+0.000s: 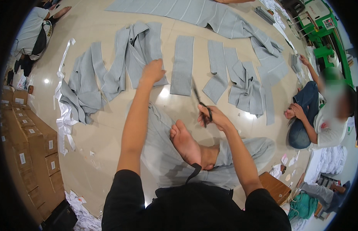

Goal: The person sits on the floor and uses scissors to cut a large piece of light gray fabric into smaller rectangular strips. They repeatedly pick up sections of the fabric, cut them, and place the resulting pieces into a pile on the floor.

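My left hand (pixel 152 70) is closed on the edge of a grey fabric piece (pixel 146 42) in the tall, folded bundle left of centre. My right hand (pixel 211 119) holds black-handled scissors (pixel 196 92), blades pointing up beside a flat grey strip (pixel 181 65). Right of that strip lie a creased strip (pixel 217 69) and a rumpled heap of grey pieces (pixel 246 90); more draped pieces (pixel 80 84) spread to the left. My bare foot (pixel 184 144) and crossed legs are below the fabric.
A long grey cloth (pixel 186 11) crosses the top. Cardboard boxes (pixel 34 146) are stacked at left beside white ribbons (pixel 65 127). A person (pixel 329 127) sits at right near a green machine (pixel 325 42); another person (pixel 34 30) is at upper left. White cloth piles (pixel 329 161) lie at lower right.
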Tool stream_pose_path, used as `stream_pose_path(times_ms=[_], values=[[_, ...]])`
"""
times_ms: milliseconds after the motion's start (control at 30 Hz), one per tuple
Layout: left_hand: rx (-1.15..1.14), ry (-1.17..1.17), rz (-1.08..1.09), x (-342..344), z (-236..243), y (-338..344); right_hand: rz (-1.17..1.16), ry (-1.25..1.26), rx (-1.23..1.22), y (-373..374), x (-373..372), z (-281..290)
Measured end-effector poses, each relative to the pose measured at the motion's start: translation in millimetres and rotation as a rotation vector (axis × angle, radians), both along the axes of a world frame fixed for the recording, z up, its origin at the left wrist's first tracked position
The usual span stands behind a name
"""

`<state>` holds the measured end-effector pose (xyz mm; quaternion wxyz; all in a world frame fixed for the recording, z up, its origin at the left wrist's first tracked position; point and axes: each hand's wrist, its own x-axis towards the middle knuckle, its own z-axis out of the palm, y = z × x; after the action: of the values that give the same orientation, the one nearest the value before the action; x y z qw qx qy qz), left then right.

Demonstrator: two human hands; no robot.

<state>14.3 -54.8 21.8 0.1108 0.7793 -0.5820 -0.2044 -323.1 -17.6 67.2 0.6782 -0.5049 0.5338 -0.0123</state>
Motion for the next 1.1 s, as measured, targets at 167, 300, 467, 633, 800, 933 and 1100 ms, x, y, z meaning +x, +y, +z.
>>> stream_pose_path(times_ms=[167,300,467,633,800,933,1100], values=[[0.216,0.067,-0.049,20.9,-11.5,43.4,0.111,-0.115,0.411,16.7,42.6,11.8],[0.124,0.244,-0.024,29.0,-25.6,44.3,0.139,-0.026,0.41,9.2,65.6,2.8],[0.225,0.239,-0.036,28.9,-24.6,39.3,-0.017,-0.031,0.288,8.8,82.0,1.7],[0.253,0.234,-0.019,31.3,-29.7,40.2,-0.079,-0.033,0.276,11.9,90.5,-4.2],[0.224,0.219,-0.038,33.2,-36.0,38.2,-0.038,-0.042,0.173,14.8,96.5,-19.6],[0.234,0.203,0.002,27.2,-29.3,41.3,-0.04,0.029,0.034,14.7,92.0,-10.9],[0.13,0.008,-0.011,14.7,-30.9,31.4,0.141,0.168,-0.846,4.0,108.6,-28.9]])
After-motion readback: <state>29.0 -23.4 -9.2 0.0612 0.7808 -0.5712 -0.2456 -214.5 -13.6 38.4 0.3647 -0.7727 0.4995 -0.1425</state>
